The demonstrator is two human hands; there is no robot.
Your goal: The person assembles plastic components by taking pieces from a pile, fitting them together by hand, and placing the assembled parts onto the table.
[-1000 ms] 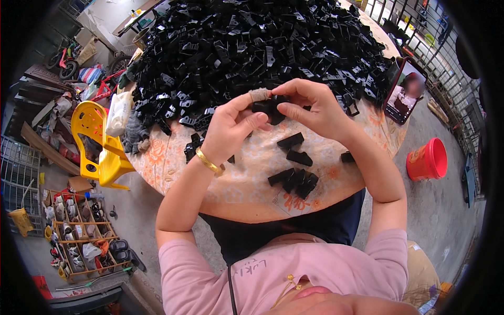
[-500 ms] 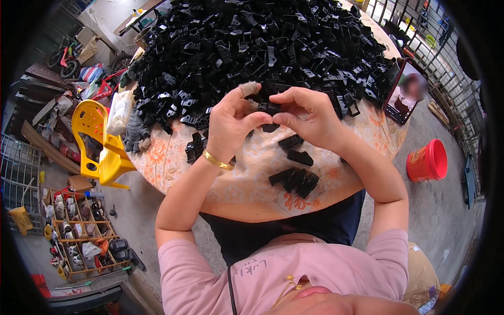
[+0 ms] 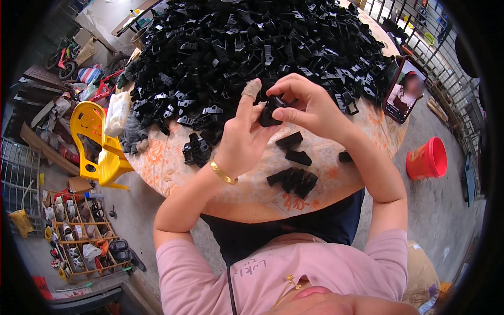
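Black piece [image 3: 270, 113], clamped in right hand [image 3: 315, 107], just right of left hand [image 3: 239, 139], with the latter's hold impossible to tell.

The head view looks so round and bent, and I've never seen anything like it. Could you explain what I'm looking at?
There is no machine at work here, just a person's two bare hands. The picture comes from the left one of two wide cameras worn on the head, looking down; its lens bends straight edges toward the rim.

Ahead is a table with a patterned cover, bearing a big heap of black parts. A few loose black pieces lie nearer the person, and a phone stands at the right.

The right hand grips a black part. The left hand is close beside it; whether it grips too is hard to tell.
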